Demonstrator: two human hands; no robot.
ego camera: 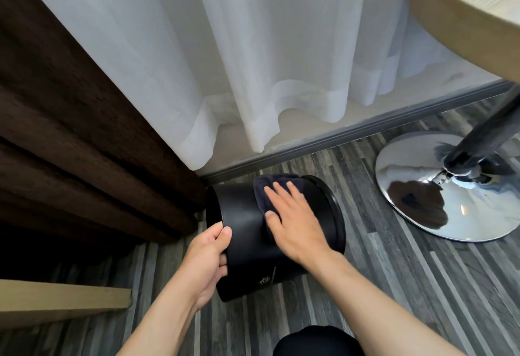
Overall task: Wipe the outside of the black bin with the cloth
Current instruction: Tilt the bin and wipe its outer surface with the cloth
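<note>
The black bin lies on its side on the striped grey floor, one end to the left and its rimmed end to the right. My left hand grips the bin's left end, thumb on the side wall and fingers over the edge. A dark cloth is draped over the top of the bin's side. My right hand lies flat on the cloth with fingers spread, pressing it against the bin.
A dark brown curtain hangs at the left and a sheer white curtain behind the bin. A chrome table base and post stand at the right under a round wooden tabletop. My dark knee shows at the bottom.
</note>
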